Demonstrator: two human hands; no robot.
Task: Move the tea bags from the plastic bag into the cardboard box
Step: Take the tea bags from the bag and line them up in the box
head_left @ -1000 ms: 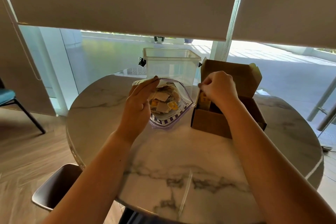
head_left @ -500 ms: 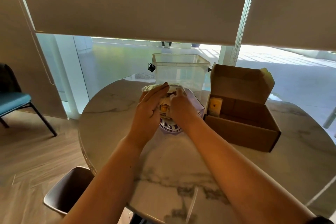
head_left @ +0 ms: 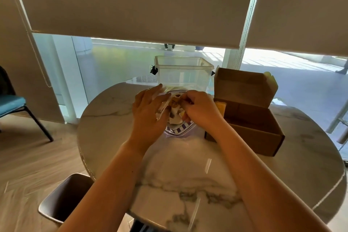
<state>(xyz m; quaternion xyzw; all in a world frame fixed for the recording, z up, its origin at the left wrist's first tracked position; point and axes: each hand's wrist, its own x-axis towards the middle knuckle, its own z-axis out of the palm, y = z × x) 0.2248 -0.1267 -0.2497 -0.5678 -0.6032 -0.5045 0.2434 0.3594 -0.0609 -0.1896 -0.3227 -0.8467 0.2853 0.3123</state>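
Since a second ago the right hand (head_left: 199, 111) has come away from the cardboard box (head_left: 250, 118) and gone back to the mouth of the plastic bag (head_left: 178, 130), where it now curls down among the tea bags (head_left: 174, 113). Its fingers look pinched around a tan packet, though whether that packet is truly gripped cannot be told. The left hand (head_left: 148, 115) holds the bag's near-left lip, fingers fairly straight with the film pinched under the thumb, keeping the mouth open.

So the step in hand is picking the next tea bag. One yellow packet (head_left: 220, 107) already stands inside the box, at the end nearest the bag; most tea bags remain in the bag.

Next comes lifting the pinched packet clear of the film and carrying it right, over the box wall, while the left hand steadies the bag.

Behind the bag stands a clear tub (head_left: 183, 73), all on the marble worktop (head_left: 188, 165).
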